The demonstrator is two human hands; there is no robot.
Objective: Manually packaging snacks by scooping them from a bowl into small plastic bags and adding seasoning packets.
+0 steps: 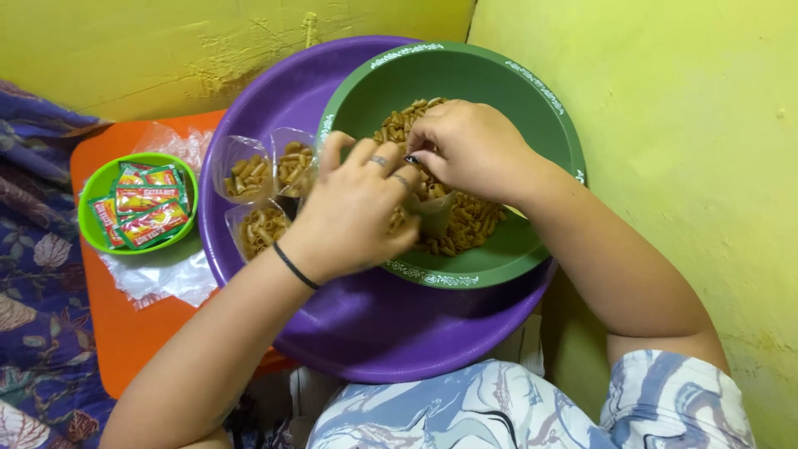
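A green bowl (532, 108) tilts inside a larger purple basin (391, 333) and holds a heap of brown tube-shaped snacks (465, 224). My left hand (357, 208), with rings and a black wristband, grips a small clear plastic bag (436, 212) over the heap. My right hand (470, 145) is cupped on the snacks just above the bag's mouth, fingers closed around a pinch of them. Three small clear bags filled with snacks (262, 195) lie in the purple basin to the left of my left hand.
A small lime-green bowl (91, 199) of red-and-green sachets (145, 208) sits on an orange surface (125, 324) at left, beside loose clear plastic bags (166, 274). Yellow-green walls close in behind and at right. Patterned blue cloth lies at far left.
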